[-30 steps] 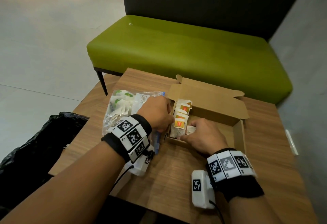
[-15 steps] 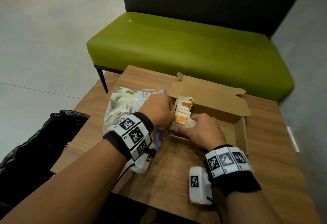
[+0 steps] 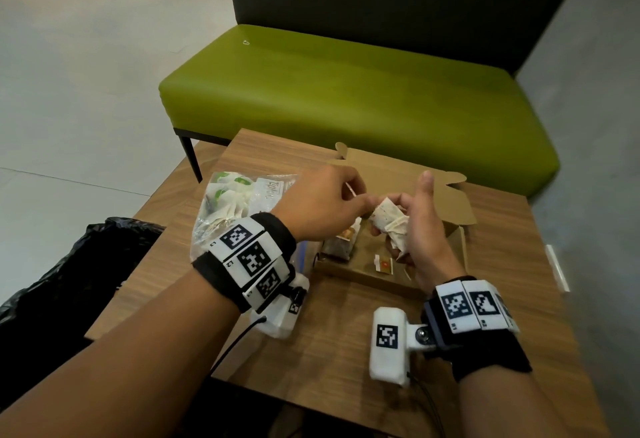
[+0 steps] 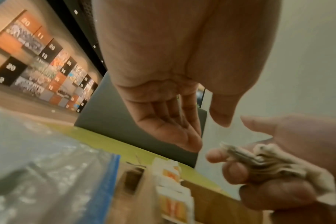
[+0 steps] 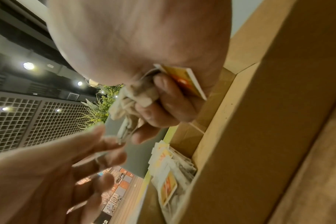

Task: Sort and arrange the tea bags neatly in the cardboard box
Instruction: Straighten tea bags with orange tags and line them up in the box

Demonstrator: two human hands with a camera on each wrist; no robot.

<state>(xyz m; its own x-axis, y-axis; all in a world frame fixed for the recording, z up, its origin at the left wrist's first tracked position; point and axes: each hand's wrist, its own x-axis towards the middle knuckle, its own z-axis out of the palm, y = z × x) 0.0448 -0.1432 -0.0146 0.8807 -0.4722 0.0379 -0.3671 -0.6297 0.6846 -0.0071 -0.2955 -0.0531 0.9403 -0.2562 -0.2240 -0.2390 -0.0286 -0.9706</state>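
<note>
The open cardboard box [image 3: 460,247] lies on the wooden table [image 3: 346,333]. A short row of tea bags with orange-yellow tags [image 3: 341,243] stands at its left end, seen too in the right wrist view [image 5: 169,181]. A loose tag [image 3: 382,262] lies on the box floor. Above the box my right hand [image 3: 412,223] grips a bundle of tea bags [image 3: 388,219], thumb pointing up; the bundle [image 5: 130,97] sits under curled fingers with a tag [image 5: 184,81] against the palm. My left hand [image 3: 363,200] hovers beside the bundle, fingers relaxed [image 4: 173,128], fingertips near its end.
A clear plastic bag [image 3: 235,202] holding more tea bags lies left of the box. A black bin bag [image 3: 69,264] hangs off the table's left side. A green bench [image 3: 346,91] stands behind the table. Bare tabletop shows near the front edge.
Both hands have lifted out of the box. The right hand came up holding a bundle of tea bags, and the left hand left the row and moved beside the bundle.
</note>
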